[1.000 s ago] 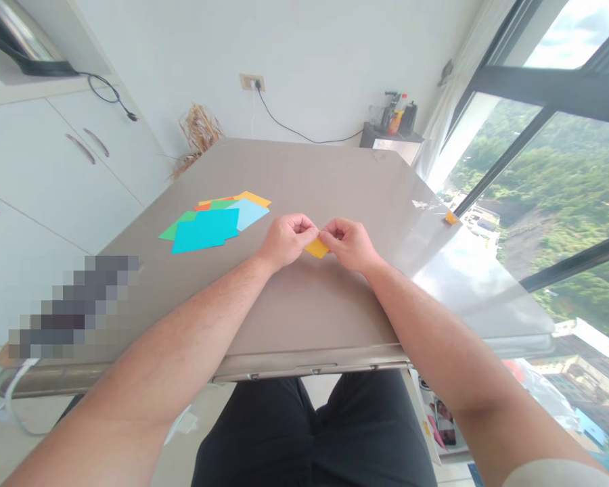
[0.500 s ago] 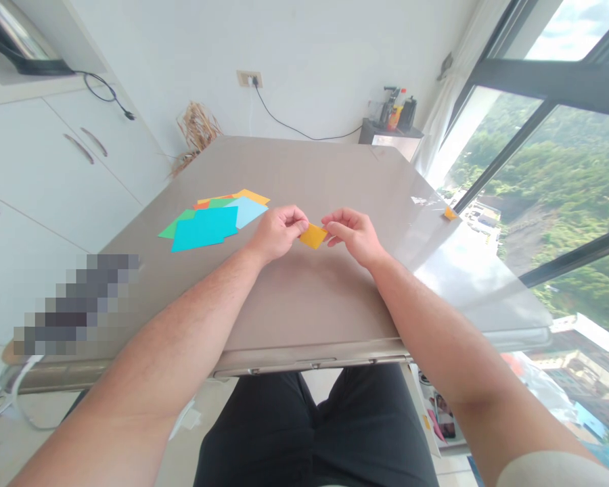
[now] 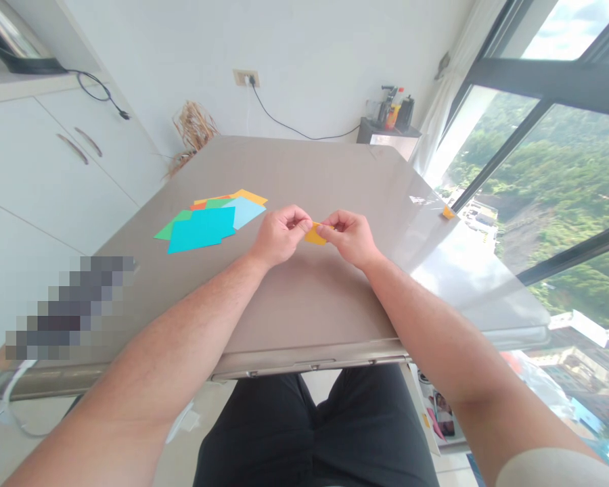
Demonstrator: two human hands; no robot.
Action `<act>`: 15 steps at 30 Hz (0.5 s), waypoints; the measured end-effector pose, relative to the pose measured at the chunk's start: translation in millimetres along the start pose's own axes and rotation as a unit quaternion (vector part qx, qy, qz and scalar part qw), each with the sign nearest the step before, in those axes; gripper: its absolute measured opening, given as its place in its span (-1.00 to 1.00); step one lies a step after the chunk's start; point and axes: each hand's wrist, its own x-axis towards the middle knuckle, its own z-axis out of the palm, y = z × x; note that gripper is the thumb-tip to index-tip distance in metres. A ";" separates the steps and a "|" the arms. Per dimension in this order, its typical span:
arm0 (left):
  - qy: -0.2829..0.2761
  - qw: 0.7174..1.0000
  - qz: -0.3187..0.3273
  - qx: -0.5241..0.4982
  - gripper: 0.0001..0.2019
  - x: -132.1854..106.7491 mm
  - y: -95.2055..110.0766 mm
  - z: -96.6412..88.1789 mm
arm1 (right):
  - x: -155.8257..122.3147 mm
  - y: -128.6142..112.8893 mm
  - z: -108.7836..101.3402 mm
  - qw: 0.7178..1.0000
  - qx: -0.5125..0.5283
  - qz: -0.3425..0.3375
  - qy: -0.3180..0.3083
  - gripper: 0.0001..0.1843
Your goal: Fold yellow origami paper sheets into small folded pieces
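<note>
A small folded piece of orange paper (image 3: 314, 235) is held just above the grey table (image 3: 304, 297), near its middle. My left hand (image 3: 279, 234) pinches its left side, fingers curled. My right hand (image 3: 349, 235) pinches its right side with thumb and forefinger. The two hands almost touch over the paper, so most of it is hidden. A fan of coloured paper squares (image 3: 208, 222), teal, green, light blue and orange, lies flat to the left of my left hand.
A tiny orange paper bit (image 3: 447, 213) sits near the table's right edge, by the large window. A white cabinet (image 3: 45, 182) stands left of the table. Dried stalks (image 3: 193, 132) and a wall socket with a cable (image 3: 246, 78) are behind it.
Half a second ago my hands had drawn apart, showing the orange paper between them. They have since closed together over it again, and less of it shows.
</note>
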 end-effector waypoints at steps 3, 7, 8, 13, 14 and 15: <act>0.016 1.000 0.005 0.000 -0.77 -0.3 0.9 -1.1 | 0.5 -0.7 -1.0 1.000 0.000 0.008 0.009 -0.67; 0.032 0.999 -0.006 0.012 -0.78 -0.3 2.8 -2.3 | 1.0 -0.9 -2.4 1.000 -0.003 0.014 0.014 -0.62; 0.035 0.999 -0.010 0.013 -0.79 -0.3 3.4 -2.3 | 1.2 -0.6 -2.7 1.000 0.001 0.017 0.013 -0.60; 0.040 0.999 -0.028 -0.001 -0.81 0.0 5.6 -0.7 | 2.4 0.8 -3.8 0.999 0.024 0.030 0.001 -0.59; 0.040 0.999 -0.030 -0.003 -0.81 0.2 5.6 -0.4 | 2.5 0.7 -4.0 0.999 0.026 0.031 0.001 -0.61; 0.040 0.999 -0.033 -0.005 -0.81 0.3 5.3 -0.1 | 2.6 0.4 -4.3 0.999 0.028 0.034 0.000 -0.62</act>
